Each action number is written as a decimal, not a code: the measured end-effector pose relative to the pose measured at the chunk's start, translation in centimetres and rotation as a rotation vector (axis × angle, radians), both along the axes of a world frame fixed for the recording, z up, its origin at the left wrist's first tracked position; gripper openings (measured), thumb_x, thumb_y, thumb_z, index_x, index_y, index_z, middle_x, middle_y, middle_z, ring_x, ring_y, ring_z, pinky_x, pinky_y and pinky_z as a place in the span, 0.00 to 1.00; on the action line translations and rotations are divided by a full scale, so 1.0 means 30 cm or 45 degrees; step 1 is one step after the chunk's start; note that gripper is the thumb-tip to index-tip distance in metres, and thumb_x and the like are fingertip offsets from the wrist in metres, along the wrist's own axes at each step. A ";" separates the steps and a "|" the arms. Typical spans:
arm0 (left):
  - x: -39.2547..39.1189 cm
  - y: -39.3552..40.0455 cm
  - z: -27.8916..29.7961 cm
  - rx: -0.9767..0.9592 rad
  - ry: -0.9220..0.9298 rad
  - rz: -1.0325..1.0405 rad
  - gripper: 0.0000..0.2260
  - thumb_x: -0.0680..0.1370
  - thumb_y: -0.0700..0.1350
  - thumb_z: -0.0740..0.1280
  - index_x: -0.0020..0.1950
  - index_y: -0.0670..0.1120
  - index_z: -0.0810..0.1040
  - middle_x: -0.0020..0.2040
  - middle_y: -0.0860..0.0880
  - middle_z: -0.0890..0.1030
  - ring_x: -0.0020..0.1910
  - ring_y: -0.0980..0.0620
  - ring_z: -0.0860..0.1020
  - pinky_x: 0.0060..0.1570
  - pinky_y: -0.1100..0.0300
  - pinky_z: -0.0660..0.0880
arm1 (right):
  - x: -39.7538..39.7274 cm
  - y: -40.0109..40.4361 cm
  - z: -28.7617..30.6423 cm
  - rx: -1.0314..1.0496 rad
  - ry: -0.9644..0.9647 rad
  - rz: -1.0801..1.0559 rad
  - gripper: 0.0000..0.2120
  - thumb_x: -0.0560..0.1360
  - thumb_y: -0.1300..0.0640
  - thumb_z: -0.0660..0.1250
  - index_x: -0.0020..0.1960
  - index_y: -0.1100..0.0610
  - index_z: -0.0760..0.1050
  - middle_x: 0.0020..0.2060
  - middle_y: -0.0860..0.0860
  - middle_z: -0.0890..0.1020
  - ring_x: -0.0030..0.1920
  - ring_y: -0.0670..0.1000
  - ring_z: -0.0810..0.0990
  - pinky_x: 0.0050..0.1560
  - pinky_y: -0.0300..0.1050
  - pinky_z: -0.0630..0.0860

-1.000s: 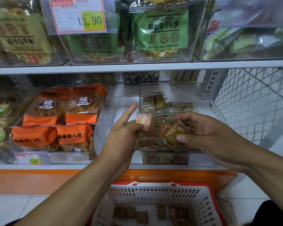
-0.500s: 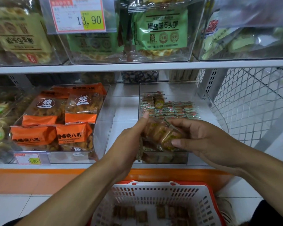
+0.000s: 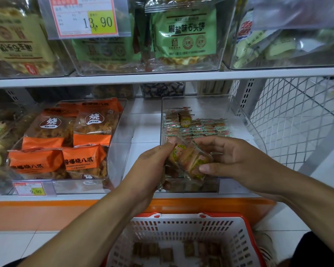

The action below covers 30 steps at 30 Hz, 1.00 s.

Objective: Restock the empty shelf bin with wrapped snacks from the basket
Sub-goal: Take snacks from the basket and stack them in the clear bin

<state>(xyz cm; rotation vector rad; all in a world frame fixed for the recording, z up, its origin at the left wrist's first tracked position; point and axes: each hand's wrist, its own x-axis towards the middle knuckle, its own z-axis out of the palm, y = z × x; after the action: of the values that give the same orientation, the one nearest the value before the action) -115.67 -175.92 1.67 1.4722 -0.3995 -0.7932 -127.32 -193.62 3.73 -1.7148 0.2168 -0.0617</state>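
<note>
Left hand [image 3: 152, 162] and right hand [image 3: 237, 160] grip a stack of wrapped snacks [image 3: 189, 160] at frame centre above the clear bin [image 3: 239, 116]; slick wrappers could slide loose into the basket [image 3: 237, 234] below.

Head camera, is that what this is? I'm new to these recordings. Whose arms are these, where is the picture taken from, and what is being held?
Yes: one camera worn on a person's head, looking down at their own bare arms. The left hand and right hand together grip a bundle of wrapped snacks over a clear shelf bin, partly filled with the same snacks. Below stands a white basket with more. The bin on the left holds orange packets.
</note>
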 end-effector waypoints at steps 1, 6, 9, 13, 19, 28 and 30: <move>-0.001 0.000 -0.003 0.036 -0.048 -0.010 0.21 0.79 0.66 0.63 0.49 0.51 0.87 0.36 0.52 0.82 0.33 0.57 0.79 0.29 0.64 0.73 | 0.000 0.001 0.002 -0.024 0.026 0.017 0.27 0.68 0.64 0.75 0.65 0.51 0.76 0.57 0.53 0.84 0.58 0.51 0.84 0.58 0.45 0.81; 0.008 0.003 -0.009 0.043 -0.314 -0.080 0.27 0.72 0.73 0.63 0.45 0.50 0.86 0.35 0.52 0.80 0.33 0.56 0.76 0.28 0.61 0.71 | 0.006 -0.002 -0.002 0.243 0.139 0.080 0.27 0.71 0.66 0.72 0.69 0.56 0.75 0.61 0.58 0.82 0.60 0.56 0.83 0.58 0.51 0.81; 0.024 0.012 -0.001 -0.022 -0.256 -0.093 0.16 0.77 0.57 0.71 0.45 0.45 0.86 0.38 0.48 0.81 0.33 0.54 0.75 0.27 0.62 0.69 | 0.004 -0.023 0.012 0.434 0.153 0.035 0.26 0.68 0.66 0.71 0.67 0.60 0.76 0.60 0.59 0.83 0.58 0.56 0.84 0.53 0.47 0.83; 0.051 0.027 0.001 0.191 -0.557 -0.032 0.16 0.80 0.56 0.67 0.40 0.47 0.85 0.33 0.44 0.79 0.29 0.53 0.72 0.30 0.59 0.68 | -0.008 -0.044 0.032 -0.211 0.069 0.122 0.26 0.72 0.67 0.73 0.68 0.51 0.76 0.61 0.50 0.83 0.62 0.49 0.81 0.67 0.49 0.76; 0.058 0.043 0.037 0.398 -0.871 -0.522 0.22 0.75 0.63 0.64 0.40 0.45 0.83 0.37 0.39 0.81 0.33 0.44 0.74 0.36 0.50 0.73 | -0.029 -0.041 0.009 -0.349 0.204 0.382 0.37 0.73 0.67 0.75 0.73 0.40 0.66 0.62 0.50 0.76 0.63 0.46 0.80 0.69 0.50 0.74; 0.037 0.047 0.037 0.346 -0.571 -0.755 0.18 0.80 0.55 0.66 0.31 0.52 0.79 0.26 0.56 0.76 0.23 0.61 0.71 0.25 0.68 0.66 | -0.036 -0.015 -0.010 0.047 0.257 0.631 0.34 0.73 0.76 0.70 0.74 0.58 0.65 0.68 0.54 0.77 0.69 0.55 0.76 0.64 0.46 0.75; 0.033 0.046 0.044 0.301 -0.469 -0.740 0.19 0.79 0.56 0.66 0.30 0.52 0.78 0.26 0.55 0.76 0.23 0.60 0.71 0.25 0.66 0.66 | -0.032 -0.011 -0.004 0.085 0.214 0.618 0.36 0.73 0.76 0.69 0.75 0.57 0.64 0.69 0.55 0.76 0.69 0.56 0.76 0.63 0.44 0.75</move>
<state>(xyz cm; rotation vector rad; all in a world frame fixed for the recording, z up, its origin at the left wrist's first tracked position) -114.68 -174.54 3.00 1.7542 -1.0761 -1.0498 -128.28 -193.95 3.60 -1.6649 -0.0775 0.4439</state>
